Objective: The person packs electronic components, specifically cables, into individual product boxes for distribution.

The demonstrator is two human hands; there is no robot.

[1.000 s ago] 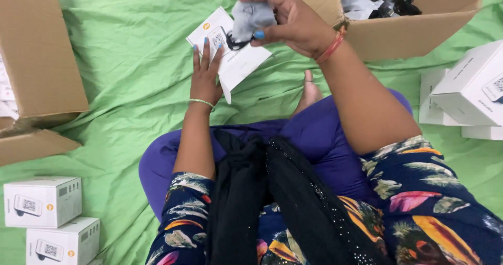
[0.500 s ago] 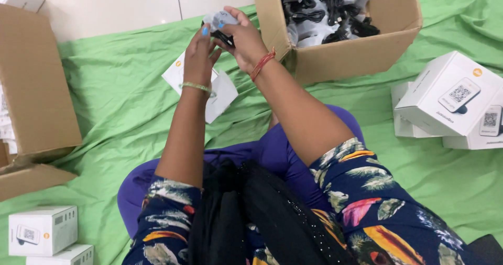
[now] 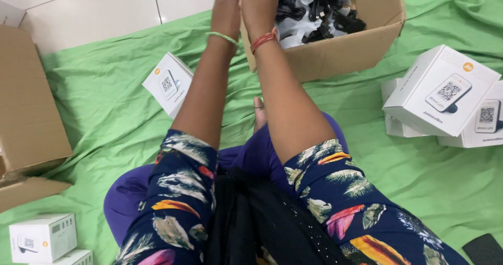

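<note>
Green sheet [image 3: 105, 102] covers the floor; both hands raised together at 12 o'clock, fingers cut off by the frame edge, so grip cannot be told for left hand [image 3: 226, 6] or right hand [image 3: 259, 3]; whatever they hold is out of view. Cardboard box [image 3: 340, 53] of black cables and pouches sits just at 1 o'clock of them; white carton [image 3: 168, 83] lies at 10 o'clock by the left forearm. Risk: item slips into the cable tangle; elbow knocks the carton.

Left of the crumpled green cloth [image 3: 94, 102] lies a flattened brown cardboard box [image 3: 29, 102]; a black, perhaps leather, flat object [image 3: 484, 249] sits at its lower right.
</note>
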